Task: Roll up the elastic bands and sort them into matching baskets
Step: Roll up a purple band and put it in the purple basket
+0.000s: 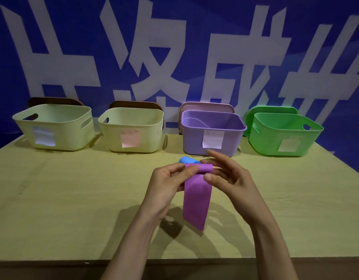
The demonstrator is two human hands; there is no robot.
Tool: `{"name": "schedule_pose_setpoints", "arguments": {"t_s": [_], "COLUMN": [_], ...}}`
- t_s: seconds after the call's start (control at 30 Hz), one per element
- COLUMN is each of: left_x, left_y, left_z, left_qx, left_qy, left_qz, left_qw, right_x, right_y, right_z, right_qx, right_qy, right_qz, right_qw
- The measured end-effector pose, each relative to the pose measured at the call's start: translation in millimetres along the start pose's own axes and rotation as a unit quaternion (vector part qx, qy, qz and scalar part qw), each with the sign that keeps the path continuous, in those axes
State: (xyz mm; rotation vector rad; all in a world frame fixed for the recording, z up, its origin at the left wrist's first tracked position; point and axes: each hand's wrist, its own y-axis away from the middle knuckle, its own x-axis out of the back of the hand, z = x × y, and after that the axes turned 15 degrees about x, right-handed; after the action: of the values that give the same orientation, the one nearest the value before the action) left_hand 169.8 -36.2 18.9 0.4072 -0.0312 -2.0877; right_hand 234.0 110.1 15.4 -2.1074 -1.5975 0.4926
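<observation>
1. Far-left cream basket [69,136]: at back of table [63,199], white label [44,136] on front, brown lid [53,101] propped behind.
2. Second cream basket [150,138]: just right of item 1, pink label [130,139], brown lid no. 2 [134,104] behind.
3. Left hand [168,182]: mid-table, raised off the surface; thumb and fingers pinch the rolled top end of the purple band [196,195] from its left side.
4. Blue band [186,159]: only a rounded bit shows, just behind the hands, in front of the purple basket [192,142].
5. Purple band: top end curled into a short roll between both hands; the rest hangs flat, lower end at or near the table.
6. Purple basket: back row, white paper tag [213,139], pink lid [206,106] behind. Faint curved shape inside, poss. a band; unclear.
7. Right hand [231,178]: thumb on the roll's right edge, fingers behind it, forefinger stretched out above.
8. Green basket [263,142]: far right, pale tag [288,144], green lid [271,111] behind.
9. Backdrop: blue banner [194,9] w/ large white characters.
</observation>
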Motion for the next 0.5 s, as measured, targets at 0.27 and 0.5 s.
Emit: {"name": "schedule_pose_setpoints", "arguments": {"t_s": [0.27,0.5], "left_x": [1.1,1.1], "left_y": [1.6,1.0], "left_z": [-4.1,-5.0], "left_qx": [-0.033,0.054], "left_qy": [-0.046,-0.037], "left_qz": [-0.008,-0.045], "left_qw": [0.998,0.997], "right_x": [0.3,-1.9], "right_y": [-1.7,-4.6], "right_z": [1.8,1.2], "right_qx": [-0.017,-0.008], "right_qy": [0.065,-0.024], "right_qz": [0.011,0.108], "right_qw": [0.998,0.994]}}
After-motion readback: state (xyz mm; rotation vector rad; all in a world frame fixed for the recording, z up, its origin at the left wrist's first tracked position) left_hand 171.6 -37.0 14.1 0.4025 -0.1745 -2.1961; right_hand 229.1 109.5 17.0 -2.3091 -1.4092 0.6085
